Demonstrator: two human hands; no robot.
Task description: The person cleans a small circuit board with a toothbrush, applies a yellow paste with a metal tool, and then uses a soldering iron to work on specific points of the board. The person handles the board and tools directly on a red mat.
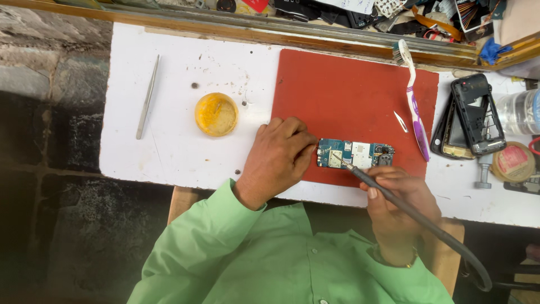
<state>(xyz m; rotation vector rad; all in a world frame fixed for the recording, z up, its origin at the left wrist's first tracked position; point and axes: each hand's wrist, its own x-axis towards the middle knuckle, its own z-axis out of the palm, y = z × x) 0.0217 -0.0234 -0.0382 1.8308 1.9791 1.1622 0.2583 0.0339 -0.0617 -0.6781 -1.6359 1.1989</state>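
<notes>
Head view: right hand (pixel 396 205) wrapped around soldering iron (pixel 394 194), tip on phone circuit board (pixel 354 154) lying on red mat (pixel 349 107). Left hand (pixel 278 157) curled, fingertips pinning board's left edge. Risks: board skids under tip pressure and bridges pads; fingers sit close to the hot tip; cable drag could pull the iron off target.

White worktable (pixel 169 152) bearing red mat (pixel 349 95), tweezers (pixel 148 97), yellow flux tin (pixel 216 114), and opened phone housings (pixel 472 115).
</notes>
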